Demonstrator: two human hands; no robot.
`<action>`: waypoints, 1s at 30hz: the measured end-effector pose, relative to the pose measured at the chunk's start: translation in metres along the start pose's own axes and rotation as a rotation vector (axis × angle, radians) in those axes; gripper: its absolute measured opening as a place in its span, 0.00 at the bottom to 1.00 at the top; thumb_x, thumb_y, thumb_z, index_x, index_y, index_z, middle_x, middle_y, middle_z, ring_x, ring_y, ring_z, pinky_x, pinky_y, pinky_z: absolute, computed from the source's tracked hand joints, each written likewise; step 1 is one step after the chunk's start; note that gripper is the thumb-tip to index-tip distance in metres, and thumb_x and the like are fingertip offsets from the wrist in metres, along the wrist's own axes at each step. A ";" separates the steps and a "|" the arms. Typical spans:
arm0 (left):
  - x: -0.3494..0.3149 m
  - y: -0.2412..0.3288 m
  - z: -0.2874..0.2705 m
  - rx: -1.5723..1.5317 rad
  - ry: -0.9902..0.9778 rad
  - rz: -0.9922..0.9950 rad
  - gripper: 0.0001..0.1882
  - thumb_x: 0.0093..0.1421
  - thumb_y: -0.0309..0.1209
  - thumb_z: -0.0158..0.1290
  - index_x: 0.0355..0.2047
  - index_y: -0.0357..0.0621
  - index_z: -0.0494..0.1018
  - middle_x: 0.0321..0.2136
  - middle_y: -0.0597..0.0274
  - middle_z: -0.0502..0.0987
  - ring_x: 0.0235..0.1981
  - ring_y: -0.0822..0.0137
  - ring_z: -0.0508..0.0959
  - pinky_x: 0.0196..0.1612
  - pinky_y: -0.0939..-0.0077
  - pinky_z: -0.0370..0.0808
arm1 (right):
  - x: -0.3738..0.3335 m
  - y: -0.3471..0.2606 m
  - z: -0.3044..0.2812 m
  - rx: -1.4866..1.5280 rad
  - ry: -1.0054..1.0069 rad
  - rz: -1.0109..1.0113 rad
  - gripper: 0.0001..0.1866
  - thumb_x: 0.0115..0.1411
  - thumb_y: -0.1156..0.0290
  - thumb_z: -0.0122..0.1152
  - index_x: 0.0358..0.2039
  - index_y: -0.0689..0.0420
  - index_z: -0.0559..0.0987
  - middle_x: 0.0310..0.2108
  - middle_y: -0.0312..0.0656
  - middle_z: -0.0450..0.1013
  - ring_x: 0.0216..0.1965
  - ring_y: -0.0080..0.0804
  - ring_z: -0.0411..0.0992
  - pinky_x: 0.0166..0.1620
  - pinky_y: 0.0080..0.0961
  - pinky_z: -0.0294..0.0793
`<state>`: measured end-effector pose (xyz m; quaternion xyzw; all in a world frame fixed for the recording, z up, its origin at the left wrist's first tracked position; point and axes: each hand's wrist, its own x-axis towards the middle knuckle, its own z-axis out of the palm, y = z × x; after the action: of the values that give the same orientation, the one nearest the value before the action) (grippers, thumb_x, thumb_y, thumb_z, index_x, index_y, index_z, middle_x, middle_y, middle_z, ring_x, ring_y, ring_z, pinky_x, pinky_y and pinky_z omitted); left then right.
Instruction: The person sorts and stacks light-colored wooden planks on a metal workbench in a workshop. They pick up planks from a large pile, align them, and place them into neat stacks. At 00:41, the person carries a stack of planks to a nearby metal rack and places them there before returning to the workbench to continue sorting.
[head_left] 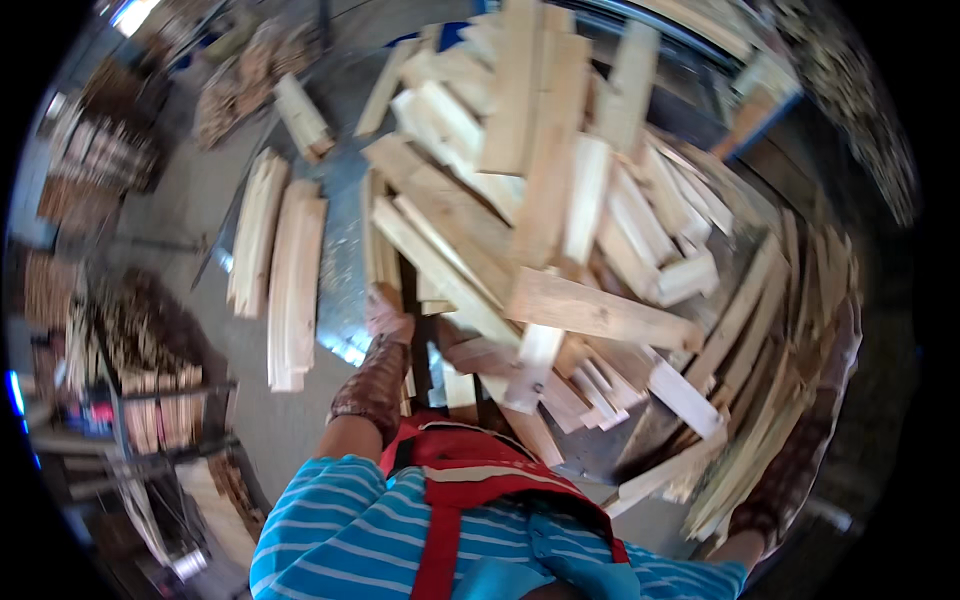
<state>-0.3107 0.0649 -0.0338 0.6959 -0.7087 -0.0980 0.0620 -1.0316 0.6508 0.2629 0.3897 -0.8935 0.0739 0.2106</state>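
Several narrow boards (376,235) lie at the left edge of a big jumbled board pile (555,150), left hand (388,315) at their near end, fingers partly curled, firm grip or mere touch can't be told. Right sleeve (800,465) runs along the outer side of long thin strips (752,435); right hand too blurred near the rim to tell opening or hold. Two plank stacks (297,285) sit left, apart from the pile.
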 end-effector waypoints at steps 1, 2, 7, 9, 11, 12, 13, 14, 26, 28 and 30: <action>-0.002 -0.009 -0.018 -0.081 0.039 -0.046 0.35 0.49 0.30 0.60 0.59 0.50 0.61 0.48 0.46 0.74 0.51 0.40 0.77 0.53 0.49 0.75 | 0.021 -0.065 0.029 0.261 -0.039 0.005 0.23 0.68 0.68 0.50 0.61 0.63 0.71 0.64 0.48 0.66 0.60 0.41 0.69 0.62 0.28 0.67; -0.006 -0.031 -0.035 -0.103 0.020 -0.149 0.35 0.49 0.30 0.60 0.58 0.50 0.61 0.47 0.45 0.74 0.50 0.40 0.77 0.52 0.49 0.75 | 0.032 -0.155 0.049 0.528 -0.141 0.006 0.22 0.66 0.69 0.53 0.59 0.63 0.73 0.63 0.50 0.67 0.58 0.42 0.70 0.61 0.29 0.69; 0.003 -0.025 -0.081 -0.463 -0.304 -0.308 0.36 0.48 0.30 0.61 0.58 0.49 0.60 0.43 0.42 0.78 0.48 0.39 0.79 0.51 0.50 0.75 | -0.012 -0.525 -0.008 0.808 -0.361 -0.540 0.20 0.55 0.73 0.66 0.49 0.63 0.80 0.55 0.55 0.73 0.50 0.51 0.76 0.53 0.35 0.77; 0.004 -0.033 -0.086 -0.456 -0.240 -0.291 0.32 0.49 0.31 0.60 0.55 0.47 0.62 0.42 0.41 0.79 0.48 0.38 0.79 0.50 0.52 0.76 | -0.005 -0.576 0.007 0.734 -0.024 -0.698 0.24 0.56 0.69 0.68 0.53 0.62 0.78 0.53 0.58 0.73 0.49 0.57 0.75 0.49 0.39 0.79; 0.009 -0.031 -0.080 -0.453 -0.193 -0.246 0.30 0.51 0.32 0.59 0.54 0.48 0.63 0.43 0.43 0.79 0.48 0.37 0.78 0.50 0.48 0.75 | 0.013 -0.613 0.029 0.743 -0.066 -0.158 0.32 0.56 0.65 0.68 0.59 0.64 0.72 0.58 0.58 0.70 0.55 0.57 0.72 0.52 0.43 0.77; 0.009 -0.027 -0.077 -0.390 -0.172 -0.235 0.33 0.50 0.32 0.60 0.56 0.48 0.61 0.45 0.42 0.77 0.49 0.36 0.78 0.50 0.47 0.75 | 0.034 -0.621 0.042 0.638 -0.024 -0.147 0.38 0.54 0.61 0.69 0.62 0.64 0.68 0.61 0.58 0.66 0.59 0.57 0.68 0.55 0.43 0.74; 0.008 -0.028 -0.074 -0.321 -0.145 -0.231 0.35 0.49 0.32 0.61 0.57 0.48 0.60 0.47 0.42 0.76 0.49 0.35 0.77 0.50 0.46 0.74 | 0.053 -0.630 0.056 0.541 0.011 -0.137 0.43 0.53 0.57 0.70 0.65 0.65 0.63 0.64 0.57 0.62 0.62 0.56 0.64 0.58 0.44 0.71; 0.007 -0.029 -0.069 -0.309 -0.168 -0.217 0.38 0.48 0.32 0.62 0.59 0.48 0.58 0.48 0.42 0.75 0.50 0.35 0.76 0.51 0.46 0.74 | 0.062 -0.641 0.066 0.446 -0.127 -0.075 0.44 0.52 0.56 0.69 0.65 0.65 0.63 0.66 0.57 0.59 0.64 0.56 0.62 0.60 0.44 0.69; 0.039 -0.019 -0.106 -0.724 -0.043 0.148 0.52 0.45 0.31 0.69 0.70 0.43 0.55 0.65 0.40 0.62 0.64 0.40 0.66 0.67 0.56 0.63 | 0.049 -0.663 0.038 0.926 -0.602 0.530 0.26 0.59 0.73 0.58 0.59 0.58 0.70 0.31 0.45 0.75 0.29 0.28 0.75 0.32 0.27 0.75; 0.046 0.033 -0.129 -1.417 -0.431 0.405 0.43 0.58 0.28 0.63 0.70 0.37 0.54 0.64 0.48 0.64 0.64 0.57 0.66 0.64 0.64 0.66 | -0.001 -0.667 0.049 0.696 -0.447 0.262 0.18 0.62 0.73 0.56 0.53 0.57 0.76 0.29 0.43 0.74 0.28 0.28 0.74 0.29 0.28 0.74; 0.040 0.098 -0.202 -1.643 -0.980 0.309 0.38 0.63 0.32 0.60 0.70 0.38 0.55 0.62 0.49 0.67 0.59 0.63 0.70 0.60 0.65 0.70 | -0.048 -0.700 0.061 0.417 -0.311 -0.222 0.12 0.64 0.70 0.57 0.46 0.57 0.80 0.26 0.42 0.71 0.27 0.32 0.73 0.29 0.30 0.74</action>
<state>-0.3616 0.0155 0.1831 0.2167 -0.4499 -0.8328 0.2390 -0.5126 0.1855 0.1648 0.5268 -0.8324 0.1719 -0.0071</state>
